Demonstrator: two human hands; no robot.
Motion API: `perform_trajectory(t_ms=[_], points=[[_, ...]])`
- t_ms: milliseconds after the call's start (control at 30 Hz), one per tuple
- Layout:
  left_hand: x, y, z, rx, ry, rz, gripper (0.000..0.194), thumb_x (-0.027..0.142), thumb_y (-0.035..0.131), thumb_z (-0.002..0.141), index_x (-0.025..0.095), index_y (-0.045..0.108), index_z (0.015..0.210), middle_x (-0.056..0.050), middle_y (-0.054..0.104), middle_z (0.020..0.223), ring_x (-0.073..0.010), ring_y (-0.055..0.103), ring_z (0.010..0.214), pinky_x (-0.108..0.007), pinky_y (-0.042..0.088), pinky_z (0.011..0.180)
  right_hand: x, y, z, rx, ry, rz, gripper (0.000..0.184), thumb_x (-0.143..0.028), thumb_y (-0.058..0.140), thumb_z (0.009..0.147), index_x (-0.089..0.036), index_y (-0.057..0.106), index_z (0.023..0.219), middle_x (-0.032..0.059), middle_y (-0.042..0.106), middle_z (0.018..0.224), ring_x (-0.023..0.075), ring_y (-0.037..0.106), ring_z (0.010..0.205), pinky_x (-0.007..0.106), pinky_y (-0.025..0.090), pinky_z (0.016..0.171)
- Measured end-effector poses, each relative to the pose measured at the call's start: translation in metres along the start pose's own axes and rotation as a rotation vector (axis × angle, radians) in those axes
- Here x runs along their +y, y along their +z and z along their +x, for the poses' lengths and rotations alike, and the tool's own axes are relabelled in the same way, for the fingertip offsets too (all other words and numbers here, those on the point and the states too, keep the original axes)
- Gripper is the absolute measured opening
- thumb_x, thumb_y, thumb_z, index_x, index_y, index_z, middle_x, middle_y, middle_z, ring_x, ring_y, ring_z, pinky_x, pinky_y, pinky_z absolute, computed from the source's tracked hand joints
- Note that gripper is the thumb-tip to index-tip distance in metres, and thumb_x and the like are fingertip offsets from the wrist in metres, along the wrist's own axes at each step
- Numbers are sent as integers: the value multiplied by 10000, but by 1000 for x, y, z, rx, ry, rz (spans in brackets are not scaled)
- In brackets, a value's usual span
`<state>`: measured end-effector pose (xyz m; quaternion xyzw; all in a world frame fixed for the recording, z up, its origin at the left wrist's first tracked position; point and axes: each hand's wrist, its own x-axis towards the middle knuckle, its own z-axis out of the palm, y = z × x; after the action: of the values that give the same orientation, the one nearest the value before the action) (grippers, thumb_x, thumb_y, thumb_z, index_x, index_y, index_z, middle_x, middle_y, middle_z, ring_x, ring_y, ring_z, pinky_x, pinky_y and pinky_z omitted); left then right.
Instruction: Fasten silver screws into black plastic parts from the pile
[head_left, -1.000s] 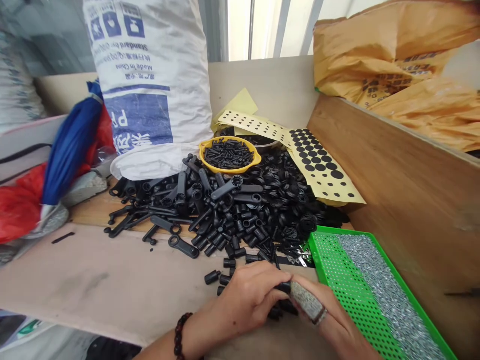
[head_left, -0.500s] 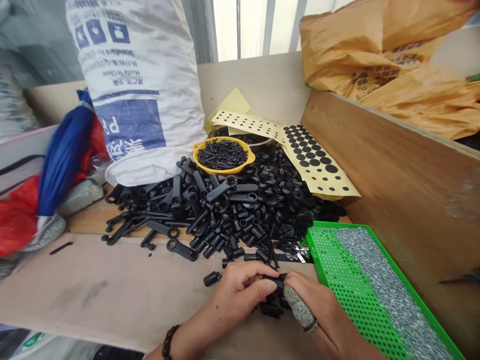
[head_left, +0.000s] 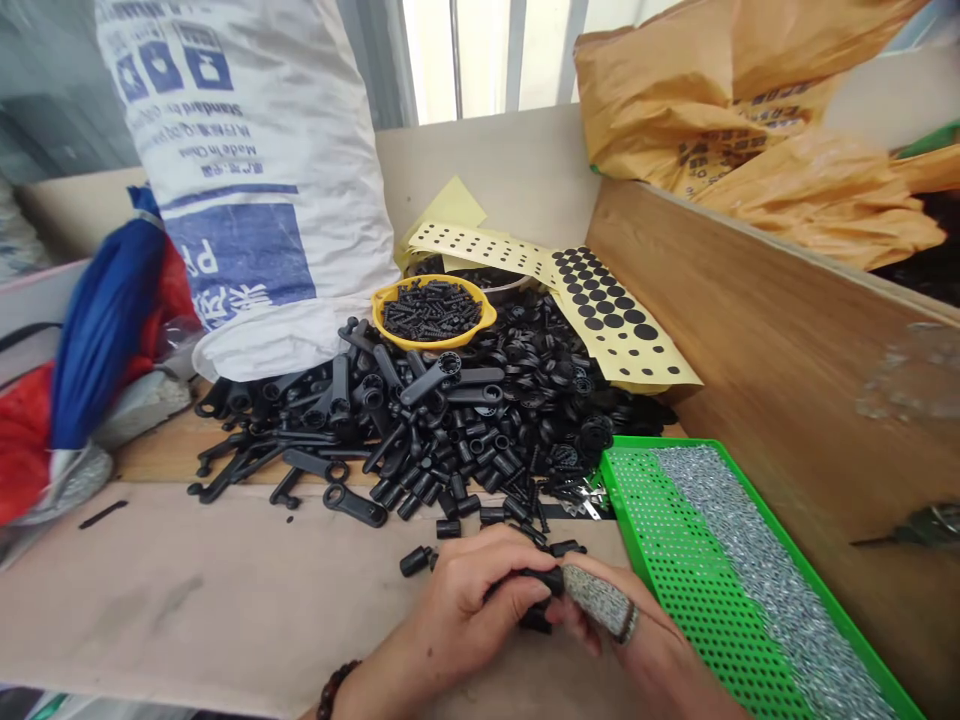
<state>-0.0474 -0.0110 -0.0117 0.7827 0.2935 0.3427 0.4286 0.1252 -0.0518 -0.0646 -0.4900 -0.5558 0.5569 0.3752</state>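
My left hand [head_left: 480,600] is closed around a small black plastic cylinder part [head_left: 551,578], low in the middle of the view. My right hand [head_left: 637,630] meets it from the right, fingertips pinched at the part's end; a speckled grey sleeve [head_left: 600,600] covers one of its fingers. The fingers hide most of the part. Below them, another black piece [head_left: 536,618] shows partly. Loose black cylinders [head_left: 414,560] lie just left of and behind my hands, in front of a heap of black lever arms [head_left: 431,380] and short tubes.
A yellow basket [head_left: 491,318] of black screw-like pieces sits behind the heap. Yellow sticker sheets [head_left: 664,372] with black dots lie to its right. A green perforated tray [head_left: 660,540] holds small metal pieces. A wooden board [head_left: 787,340] borders the right; a white sack [head_left: 322,180] stands at back left.
The view has shifted slightly to the right. My right hand has turned, its finger sleeve now lying flatter, and its other fingers show beneath. Both hands stay together at the black part.
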Motion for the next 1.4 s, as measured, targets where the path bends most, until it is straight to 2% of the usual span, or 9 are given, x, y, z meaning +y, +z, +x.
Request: perform_trajectory(t_ms=[133, 267, 333, 467, 533, 733, 800, 933, 1400], points=[[0, 4, -3, 27, 73, 58, 201, 205, 506, 900, 133, 669, 992, -103, 682, 850, -173, 622, 790, -242, 489, 720, -9, -2, -6, 18, -107, -22, 359, -495, 391, 858, -198, 494, 684, 2, 477, 607, 148, 475, 553, 251, 393, 506], [-5, 11, -4, 81, 19, 1, 213, 270, 516, 903, 138, 679, 938, -81, 687, 813, -158, 632, 734, -226, 494, 673, -20, -5, -9, 79, -453, -227, 258, -382, 373, 906, -205, 502, 769, 2, 479, 669, 148, 469, 598, 254, 387, 562], [-8, 14, -5, 103, 35, 12, 222, 272, 501, 912, 136, 675, 930, -80, 686, 809, -156, 631, 736, -225, 496, 670, -22, -3, -8, 101, -561, -294, 225, -300, 319, 929, -209, 486, 808, -8, 472, 656, 142, 471, 572, 244, 384, 539], [-9, 15, -8, 132, 118, 97, 212, 221, 459, 926, 141, 652, 961, -78, 675, 829, -154, 619, 761, -232, 504, 690, -20, 1, -6, 70, -400, -270, 219, -249, 295, 922, -219, 400, 732, -22, 454, 627, 139, 467, 553, 233, 377, 508], [-7, 11, -7, 99, 91, 133, 203, 204, 464, 921, 144, 646, 991, -78, 678, 866, -154, 619, 789, -234, 506, 716, -20, -1, -5, 46, -365, -273, 218, -247, 299, 916, -221, 386, 718, -25, 443, 622, 137, 453, 548, 232, 379, 505], [-3, -4, -4, -128, -45, 296, 220, 228, 506, 906, 154, 639, 1065, -70, 701, 941, -180, 641, 856, -256, 496, 787, -23, -7, -1, 10, -532, -522, 160, -154, 313, 889, -216, 458, 858, 22, 537, 758, 164, 538, 715, 253, 440, 648], [-5, -5, -4, -139, -39, 380, 209, 227, 514, 899, 145, 646, 1039, -75, 704, 912, -194, 643, 835, -269, 497, 773, -22, -8, 0, 34, -590, -631, 199, -107, 310, 858, -210, 476, 893, 47, 570, 799, 179, 556, 752, 271, 443, 659], [-11, -2, -6, -125, -7, 393, 177, 201, 512, 897, 137, 651, 987, -62, 696, 847, -180, 638, 775, -247, 489, 728, -19, -8, -1, 98, -638, -780, 201, -87, 334, 839, -210, 493, 852, 39, 569, 740, 181, 543, 672, 282, 422, 608], [-6, -2, -11, -116, -26, 380, 194, 213, 488, 911, 130, 641, 997, -57, 692, 862, -169, 631, 784, -236, 481, 733, -8, -4, -5, 76, -700, -783, 238, -114, 340, 810, -182, 488, 984, 75, 564, 846, 214, 551, 777, 317, 443, 663]])
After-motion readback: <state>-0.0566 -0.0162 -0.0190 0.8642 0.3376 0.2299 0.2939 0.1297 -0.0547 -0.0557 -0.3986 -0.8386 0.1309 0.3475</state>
